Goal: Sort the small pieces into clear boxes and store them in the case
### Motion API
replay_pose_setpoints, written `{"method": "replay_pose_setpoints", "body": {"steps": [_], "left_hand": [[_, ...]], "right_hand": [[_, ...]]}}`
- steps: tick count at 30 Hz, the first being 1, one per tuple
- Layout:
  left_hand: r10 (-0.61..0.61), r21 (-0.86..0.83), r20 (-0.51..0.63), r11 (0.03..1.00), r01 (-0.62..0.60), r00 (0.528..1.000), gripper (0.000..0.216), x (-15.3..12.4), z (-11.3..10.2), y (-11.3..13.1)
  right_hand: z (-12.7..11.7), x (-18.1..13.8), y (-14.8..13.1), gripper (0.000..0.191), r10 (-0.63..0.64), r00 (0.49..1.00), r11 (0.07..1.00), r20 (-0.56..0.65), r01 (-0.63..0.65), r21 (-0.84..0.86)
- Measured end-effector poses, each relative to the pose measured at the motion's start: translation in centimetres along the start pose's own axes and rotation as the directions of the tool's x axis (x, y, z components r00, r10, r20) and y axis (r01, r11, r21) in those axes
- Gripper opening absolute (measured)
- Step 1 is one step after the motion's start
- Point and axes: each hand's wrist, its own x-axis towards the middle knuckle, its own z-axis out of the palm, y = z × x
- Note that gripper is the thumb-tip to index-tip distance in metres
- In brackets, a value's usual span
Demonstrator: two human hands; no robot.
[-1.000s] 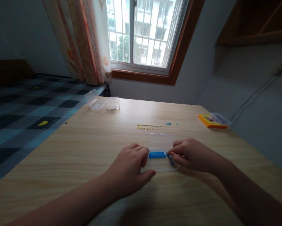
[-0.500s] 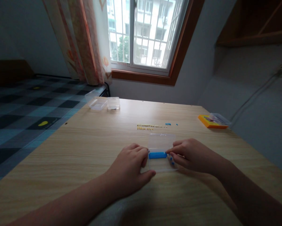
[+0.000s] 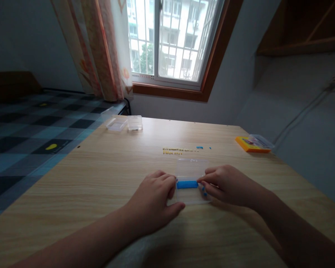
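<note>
At one clear box point(image 3: 191, 196) — two hands point(image 3: 159, 197) point(image 3: 224, 184) | one blue strip point(image 3: 187, 184)

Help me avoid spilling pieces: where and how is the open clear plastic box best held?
Grip the clear plastic box, probably best by its left and right walls, from both sides: it lies flat, lid open at the far side.

Home bedroom, checked bedding point(image 3: 52, 121), flowered curtain point(image 3: 100, 52), barred window point(image 3: 178, 41)
</note>
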Motion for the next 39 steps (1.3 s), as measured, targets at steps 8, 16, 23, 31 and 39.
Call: {"method": "replay_pose_setpoints", "body": {"steps": [8,16,23,31,39], "left_hand": [[0.008,0.01,0.001,1.0,-0.008,1.0,0.032,0.08,-0.15,0.07],[0.0,0.009,0.002,1.0,0.0,1.0,0.032,0.05,-0.07,0.1],[0.0,0.005,0.003,1.0,0.0,1.0,0.033,-0.02,-0.17,0.16],[0.006,0.002,-0.006,1.0,-0.006,1.0,0.032,0.03,-0.16,0.16],[0.005,0.001,0.001,1.0,-0.005,1.0,0.031,0.03,-0.18,0.07]], "right_hand": [[-0.21,0.03,-0.41,0.027,0.011,1.0,1.0,0.028,-0.011,-0.003],[-0.18,-0.05,-0.28,0.025,0.002,1.0,1.0,0.024,-0.002,-0.015],[-0.13,-0.05,-0.19,0.026,-0.008,1.0,1.0,0.019,0.008,-0.001],[-0.05,0.06,-0.22,0.025,-0.004,1.0,1.0,0.021,0.003,0.013],[-0.14,-0.02,-0.02,0.027,-0.002,1.0,1.0,0.009,0.002,0.004]]}}
